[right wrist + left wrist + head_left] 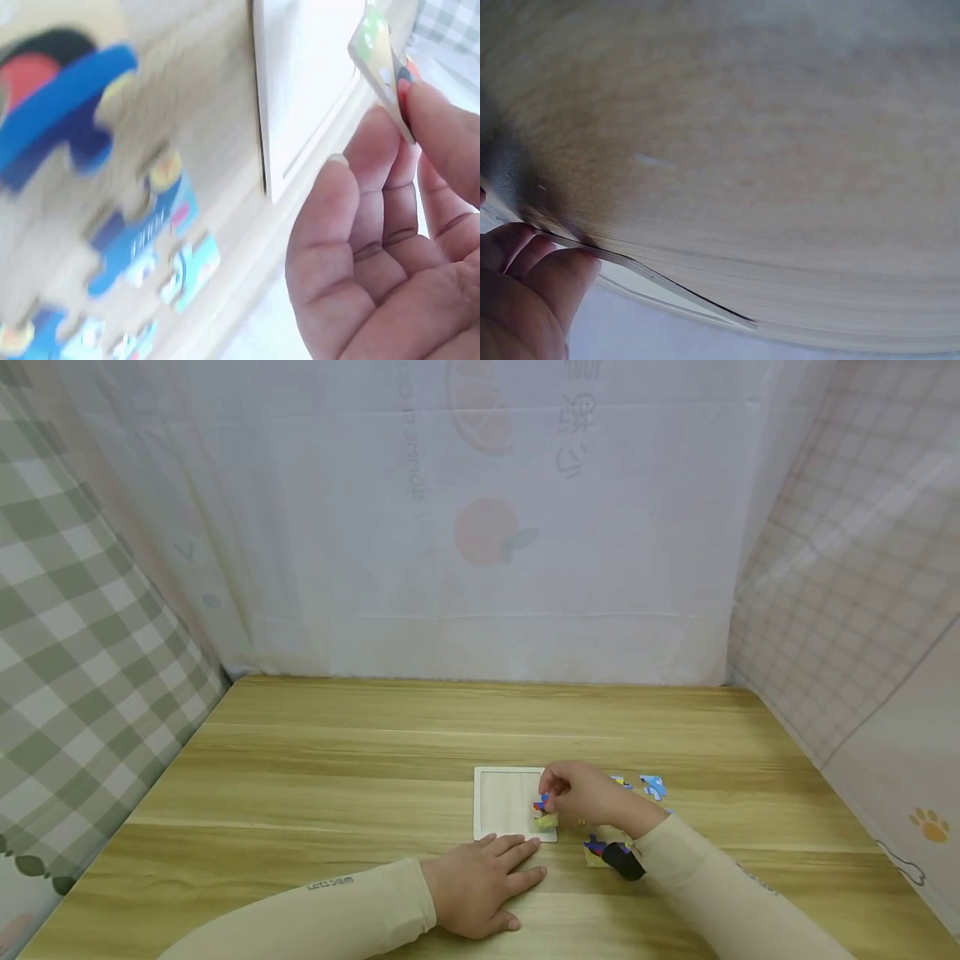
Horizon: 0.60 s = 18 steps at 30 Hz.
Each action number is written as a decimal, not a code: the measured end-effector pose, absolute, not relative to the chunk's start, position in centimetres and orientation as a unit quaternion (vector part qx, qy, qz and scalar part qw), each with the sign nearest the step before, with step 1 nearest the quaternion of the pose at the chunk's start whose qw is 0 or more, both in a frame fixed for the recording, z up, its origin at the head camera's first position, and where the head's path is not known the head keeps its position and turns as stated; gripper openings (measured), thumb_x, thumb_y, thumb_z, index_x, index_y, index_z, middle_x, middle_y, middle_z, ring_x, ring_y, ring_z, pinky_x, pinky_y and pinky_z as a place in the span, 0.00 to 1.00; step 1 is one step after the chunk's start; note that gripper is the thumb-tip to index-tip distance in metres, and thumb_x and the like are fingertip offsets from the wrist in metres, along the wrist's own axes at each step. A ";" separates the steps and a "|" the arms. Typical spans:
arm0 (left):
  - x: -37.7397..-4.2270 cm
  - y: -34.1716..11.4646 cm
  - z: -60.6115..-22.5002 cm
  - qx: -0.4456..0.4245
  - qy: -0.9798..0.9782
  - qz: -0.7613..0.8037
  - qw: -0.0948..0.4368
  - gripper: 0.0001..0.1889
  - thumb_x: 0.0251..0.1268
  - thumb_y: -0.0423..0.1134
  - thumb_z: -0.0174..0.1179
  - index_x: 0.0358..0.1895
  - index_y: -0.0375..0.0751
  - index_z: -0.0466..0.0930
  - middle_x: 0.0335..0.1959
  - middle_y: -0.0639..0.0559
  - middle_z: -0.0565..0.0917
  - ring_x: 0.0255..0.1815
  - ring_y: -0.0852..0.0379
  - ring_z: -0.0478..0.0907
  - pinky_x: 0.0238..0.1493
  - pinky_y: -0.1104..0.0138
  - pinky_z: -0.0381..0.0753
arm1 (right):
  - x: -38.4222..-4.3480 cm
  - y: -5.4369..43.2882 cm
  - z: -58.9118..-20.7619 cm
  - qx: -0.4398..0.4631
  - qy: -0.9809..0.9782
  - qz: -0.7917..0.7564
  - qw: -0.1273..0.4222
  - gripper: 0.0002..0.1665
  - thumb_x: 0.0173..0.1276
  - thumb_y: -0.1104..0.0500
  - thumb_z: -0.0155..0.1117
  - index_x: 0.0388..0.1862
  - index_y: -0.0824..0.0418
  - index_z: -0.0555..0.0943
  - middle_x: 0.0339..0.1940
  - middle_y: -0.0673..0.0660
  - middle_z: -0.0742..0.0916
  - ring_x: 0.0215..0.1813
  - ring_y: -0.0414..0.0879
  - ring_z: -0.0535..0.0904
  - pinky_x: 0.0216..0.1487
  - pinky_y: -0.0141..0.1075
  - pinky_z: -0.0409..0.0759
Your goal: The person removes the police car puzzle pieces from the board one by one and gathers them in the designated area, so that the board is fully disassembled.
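Note:
My right hand (581,793) pinches a jigsaw piece (546,821) between thumb and fingers. Blue, red and yellow colours show on it, and in the right wrist view the piece (375,52) is tilted up, its edge towards the camera. It hangs over the right part of a shallow puzzle tray (477,806) with a pale rim and a bare wooden inside. My left hand (483,885) lies with its fingers spread, fingertips right at the tray's near edge. In the left wrist view those fingers (566,277) meet the tray's side (679,289).
Several loose jigsaw pieces lie right of the tray, among them a light blue piece (652,786) and a yellow piece (595,857) partly behind the black wrist band (624,862). White cloth (360,643) hangs behind the wooden table (337,760), with patterned cloth at both sides.

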<state>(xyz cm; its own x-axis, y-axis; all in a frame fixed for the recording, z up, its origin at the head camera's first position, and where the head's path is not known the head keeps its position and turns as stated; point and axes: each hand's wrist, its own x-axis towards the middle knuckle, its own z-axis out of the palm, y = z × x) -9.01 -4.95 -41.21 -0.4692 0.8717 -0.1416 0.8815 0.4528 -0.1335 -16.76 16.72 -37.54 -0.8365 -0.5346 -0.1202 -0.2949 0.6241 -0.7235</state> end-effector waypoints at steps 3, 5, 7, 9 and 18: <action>-9.0 -5.0 -41.1 0.512 0.853 -0.092 0.035 0.32 0.71 0.63 0.42 0.74 0.56 0.59 0.75 0.50 0.59 0.73 0.55 0.58 0.66 0.62 0.67 | -16.7 17.7 -37.1 -0.239 0.878 -0.377 0.172 0.05 0.64 0.69 0.64 0.34 0.64 0.76 0.28 0.51 0.79 0.31 0.43 0.72 0.31 0.32 0.73; -9.0 -5.0 -41.1 0.511 0.854 -0.091 0.040 0.32 0.71 0.63 0.42 0.74 0.56 0.59 0.75 0.50 0.58 0.74 0.55 0.57 0.66 0.62 0.66 | -16.6 18.4 -36.9 -0.240 0.875 -0.381 0.178 0.04 0.65 0.69 0.64 0.35 0.64 0.76 0.29 0.51 0.79 0.31 0.43 0.73 0.31 0.31 0.73; -9.0 -5.0 -41.0 0.511 0.854 -0.089 0.043 0.32 0.71 0.63 0.42 0.75 0.55 0.59 0.75 0.50 0.58 0.74 0.55 0.57 0.66 0.62 0.66 | -16.5 19.0 -36.6 -0.238 0.874 -0.383 0.182 0.04 0.65 0.68 0.63 0.36 0.64 0.76 0.29 0.52 0.79 0.32 0.43 0.73 0.32 0.32 0.74; -8.9 -5.0 -41.0 0.510 0.854 -0.087 0.044 0.32 0.71 0.63 0.42 0.75 0.55 0.59 0.75 0.50 0.58 0.74 0.55 0.57 0.66 0.62 0.66 | -16.3 19.7 -36.4 -0.235 0.873 -0.386 0.183 0.04 0.65 0.68 0.63 0.36 0.65 0.76 0.30 0.52 0.80 0.33 0.43 0.74 0.33 0.32 0.75; -8.8 -5.1 -41.0 0.510 0.855 -0.089 0.037 0.32 0.72 0.63 0.42 0.74 0.55 0.59 0.75 0.50 0.59 0.73 0.55 0.58 0.66 0.62 0.66 | -15.7 22.9 -35.9 -0.213 0.864 -0.419 0.179 0.06 0.65 0.68 0.64 0.37 0.70 0.76 0.31 0.54 0.81 0.33 0.43 0.76 0.34 0.32 0.77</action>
<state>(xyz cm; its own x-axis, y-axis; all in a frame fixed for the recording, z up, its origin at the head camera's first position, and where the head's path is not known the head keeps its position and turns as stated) -8.85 -5.07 -40.99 -0.4780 0.8647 -0.1542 0.8780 0.4651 -0.1135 -15.66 22.89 -35.85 -0.8449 -0.5186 -0.1310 -0.2188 0.5586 -0.8001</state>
